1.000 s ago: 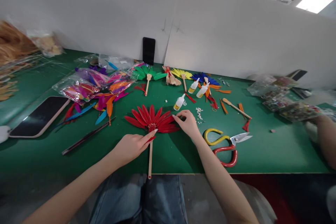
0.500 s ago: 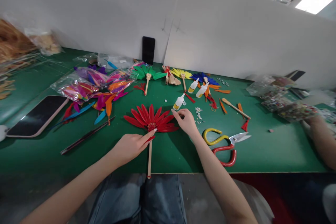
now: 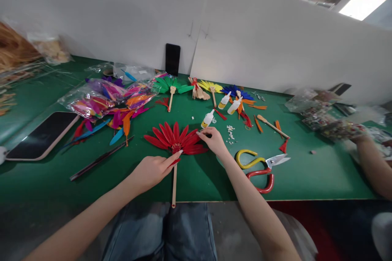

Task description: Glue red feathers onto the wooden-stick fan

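A red feather fan (image 3: 176, 135) with a wooden handle lies in front of me, its handle end reaching past the table's front edge. My left hand (image 3: 156, 169) grips it where the feathers meet the handle, fingertips pressed over that base. Thumb and forefinger of my right hand (image 3: 211, 139) are pinched together beside the fan's right feathers; anything between them is too small to make out. Just beyond that hand stands a white glue bottle (image 3: 207, 119) with a yellow label. Small white beads (image 3: 230, 133) lie scattered to its right.
Scissors (image 3: 265, 167) with yellow and red handles lie on the right. Two more glue bottles (image 3: 229, 102), green (image 3: 171, 85), yellow (image 3: 211, 86) and blue fans (image 3: 237, 91) sit behind. Bagged feathers (image 3: 98, 98) and a phone (image 3: 44, 134) are left. Another person's arm (image 3: 372, 163) is far right.
My right hand has shifted slightly left, from beside the glue bottle towards the red fan's right feathers. The left hand keeps its place on the fan.
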`<state>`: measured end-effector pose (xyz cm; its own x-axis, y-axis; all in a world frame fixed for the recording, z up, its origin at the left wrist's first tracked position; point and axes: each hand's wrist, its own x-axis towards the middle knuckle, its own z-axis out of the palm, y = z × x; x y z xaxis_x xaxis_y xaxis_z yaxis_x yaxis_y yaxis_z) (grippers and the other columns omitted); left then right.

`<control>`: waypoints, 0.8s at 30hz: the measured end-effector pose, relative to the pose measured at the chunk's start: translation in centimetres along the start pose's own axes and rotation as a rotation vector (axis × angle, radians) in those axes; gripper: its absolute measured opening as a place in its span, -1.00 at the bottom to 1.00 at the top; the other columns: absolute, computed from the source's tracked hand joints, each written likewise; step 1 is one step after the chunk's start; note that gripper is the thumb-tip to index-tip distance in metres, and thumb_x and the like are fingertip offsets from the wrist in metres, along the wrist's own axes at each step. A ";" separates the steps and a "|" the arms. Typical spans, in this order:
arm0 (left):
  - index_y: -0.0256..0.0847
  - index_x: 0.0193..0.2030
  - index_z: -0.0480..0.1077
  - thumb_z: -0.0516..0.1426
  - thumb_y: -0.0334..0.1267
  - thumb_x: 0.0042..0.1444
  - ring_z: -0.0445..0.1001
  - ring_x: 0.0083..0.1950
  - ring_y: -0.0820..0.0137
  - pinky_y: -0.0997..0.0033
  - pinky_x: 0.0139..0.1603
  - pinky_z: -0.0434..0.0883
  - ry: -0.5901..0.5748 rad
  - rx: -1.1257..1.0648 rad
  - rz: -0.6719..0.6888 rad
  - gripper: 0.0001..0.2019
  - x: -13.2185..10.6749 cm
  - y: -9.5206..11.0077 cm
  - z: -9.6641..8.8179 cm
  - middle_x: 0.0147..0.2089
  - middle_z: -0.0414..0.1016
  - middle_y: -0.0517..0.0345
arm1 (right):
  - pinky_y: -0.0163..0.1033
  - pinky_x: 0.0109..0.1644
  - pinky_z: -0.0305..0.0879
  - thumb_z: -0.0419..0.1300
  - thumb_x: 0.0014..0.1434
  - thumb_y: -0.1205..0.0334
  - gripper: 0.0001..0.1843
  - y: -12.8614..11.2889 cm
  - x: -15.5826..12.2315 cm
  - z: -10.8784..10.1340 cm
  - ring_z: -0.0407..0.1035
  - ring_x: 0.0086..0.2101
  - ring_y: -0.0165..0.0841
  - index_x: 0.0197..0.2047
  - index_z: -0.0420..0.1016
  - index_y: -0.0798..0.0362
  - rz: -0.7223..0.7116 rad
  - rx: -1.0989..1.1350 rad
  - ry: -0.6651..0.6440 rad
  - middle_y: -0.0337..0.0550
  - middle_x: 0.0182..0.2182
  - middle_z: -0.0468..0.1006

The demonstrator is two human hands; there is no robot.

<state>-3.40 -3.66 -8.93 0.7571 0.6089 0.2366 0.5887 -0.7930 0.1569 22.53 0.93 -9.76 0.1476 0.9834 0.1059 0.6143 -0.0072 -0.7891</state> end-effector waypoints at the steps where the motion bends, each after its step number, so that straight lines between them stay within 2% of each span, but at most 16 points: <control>1: -0.22 0.27 0.21 -0.19 -0.19 0.35 0.49 -0.48 0.40 0.52 -0.51 0.33 -0.007 -0.003 -0.001 -0.57 0.0 0.0 -0.1 -0.48 0.52 0.16 | -0.07 -0.06 0.32 0.26 0.03 0.16 -0.87 0.0 0.0 0.0 0.42 -0.21 -0.20 -0.45 0.57 0.02 0.000 -0.003 -0.005 -0.06 -0.28 0.53; 13: -0.22 0.27 0.20 -0.17 -0.22 0.35 0.50 -0.47 0.40 0.51 -0.47 0.37 -0.046 -0.002 -0.015 -0.58 0.0 0.0 -0.4 -0.47 0.52 0.14 | -0.03 0.01 0.27 0.18 0.08 0.29 -0.87 0.2 -0.1 0.0 0.41 -0.15 -0.23 -0.36 0.58 -0.03 -0.025 -0.020 -0.046 -0.14 -0.22 0.53; 18: -0.18 0.29 0.18 -0.18 -0.20 0.35 0.52 -0.40 0.38 0.47 -0.38 0.40 -0.062 -0.133 -0.058 -0.57 0.1 0.3 -1.1 -0.36 0.57 0.10 | -0.03 0.02 0.27 0.15 0.10 0.30 -0.82 0.0 -0.4 -0.1 0.41 -0.12 -0.21 -0.28 0.58 0.01 -0.060 0.017 -0.040 -0.07 -0.19 0.52; 20: -0.14 0.28 0.19 -0.17 -0.17 0.35 0.50 -0.41 0.42 0.49 -0.37 0.38 -0.024 -0.272 -0.110 -0.57 0.1 0.4 -1.9 -0.35 0.57 0.14 | -0.06 0.00 0.29 0.13 0.12 0.29 -0.80 0.0 -0.6 -0.3 0.41 -0.11 -0.22 -0.24 0.57 0.01 -0.079 0.039 -0.028 -0.06 -0.19 0.52; 21: -0.14 0.27 0.21 -0.16 -0.15 0.34 0.47 -0.46 0.44 0.52 -0.40 0.35 0.003 -0.353 -0.166 -0.58 0.2 0.4 -2.4 -0.41 0.54 0.18 | -0.09 -0.03 0.32 0.11 0.12 0.28 -0.79 -0.1 -0.6 -0.4 0.41 -0.13 -0.23 -0.23 0.57 0.01 -0.086 0.050 -0.018 -0.06 -0.19 0.52; 24: -0.20 0.17 0.33 -0.13 -0.09 0.33 0.23 -0.64 0.52 0.56 -0.57 0.20 0.126 -0.628 -0.425 -0.58 0.6 -0.1 -4.5 -0.65 0.25 0.32 | -0.14 -0.20 0.37 0.07 0.16 0.19 -0.75 -0.3 -1.0 -1.3 0.42 -0.20 -0.23 -0.19 0.53 0.05 -0.087 0.070 0.030 -0.01 -0.20 0.50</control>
<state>-4.32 -3.33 -4.52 0.4413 0.8870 0.1359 0.5224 -0.3770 0.7648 23.25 -0.34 -8.84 0.1202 0.9737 0.1934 0.5705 0.0917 -0.8162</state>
